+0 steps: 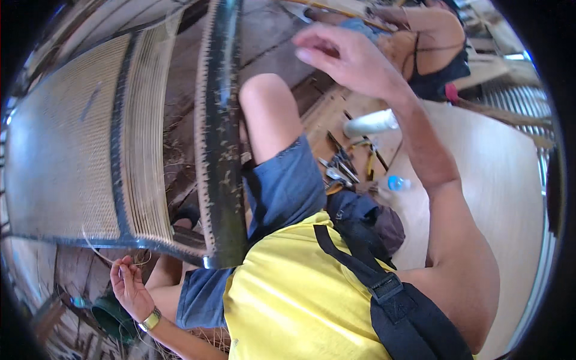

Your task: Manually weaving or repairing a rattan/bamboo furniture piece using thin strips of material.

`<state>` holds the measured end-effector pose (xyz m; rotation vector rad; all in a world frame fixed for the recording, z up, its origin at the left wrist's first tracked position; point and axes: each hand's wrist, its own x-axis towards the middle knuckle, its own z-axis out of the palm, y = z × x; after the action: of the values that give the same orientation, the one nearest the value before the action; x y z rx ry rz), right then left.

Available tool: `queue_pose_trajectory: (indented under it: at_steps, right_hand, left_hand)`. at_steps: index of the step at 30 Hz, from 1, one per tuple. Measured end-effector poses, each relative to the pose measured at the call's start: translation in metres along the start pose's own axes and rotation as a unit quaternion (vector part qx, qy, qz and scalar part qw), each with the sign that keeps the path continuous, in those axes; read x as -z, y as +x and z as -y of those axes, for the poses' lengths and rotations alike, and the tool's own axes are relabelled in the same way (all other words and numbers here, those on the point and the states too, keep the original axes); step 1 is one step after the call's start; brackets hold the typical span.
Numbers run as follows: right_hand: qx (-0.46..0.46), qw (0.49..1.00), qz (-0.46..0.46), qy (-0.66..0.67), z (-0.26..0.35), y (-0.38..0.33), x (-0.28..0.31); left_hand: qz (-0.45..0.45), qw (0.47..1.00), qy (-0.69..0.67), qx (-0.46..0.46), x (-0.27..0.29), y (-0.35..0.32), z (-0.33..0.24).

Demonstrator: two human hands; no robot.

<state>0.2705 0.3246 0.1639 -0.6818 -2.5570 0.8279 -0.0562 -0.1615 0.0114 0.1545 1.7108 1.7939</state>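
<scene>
Tilted across my lap is a dark wooden furniture frame (223, 150) with small holes along its inner edge. A finely woven cane panel (66, 138) fills its left part, and parallel cane strands (149, 135) run beside the dark crossbar. Below the frame's lower rail, my left hand (129, 288) pinches a thin pale cane strand (99, 253) that curves up to the panel. My right hand (342, 57) is raised beyond my knee, right of the frame. Its fingers are loosely bent, the thumb apart, and I see nothing held in them.
Right of my leg lie hand tools (341, 168), a white roll (371, 123), a small bottle (397, 183) and a dark bag (372, 222) near a pale board (486, 180). Another person (429, 48) sits at the upper right. A dark green bucket (111, 317) stands at lower left.
</scene>
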Motion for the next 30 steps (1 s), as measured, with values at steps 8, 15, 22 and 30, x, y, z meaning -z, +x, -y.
queue_pose_trajectory:
  at_steps: [8,15,22,30]
  right_hand:
    - [-0.360,0.899,0.211,-0.134,-0.127,-0.231,-0.038]
    - [-0.538,0.782,0.134,-0.284,-0.188,-0.361,-0.083]
    - [-0.758,0.641,-0.026,-0.123,-0.252,-0.351,-0.064]
    - [-0.770,0.615,-0.011,-0.171,-0.342,-0.377,-0.122]
  left_hand:
    - [0.100,0.985,0.137,0.012,-0.090,0.068,-0.004]
    - [0.167,0.968,0.185,0.006,-0.143,0.085,-0.008]
    - [0.207,0.947,0.245,-0.005,-0.176,0.083,-0.003]
    - [0.260,0.929,0.265,0.013,-0.203,0.073,0.005]
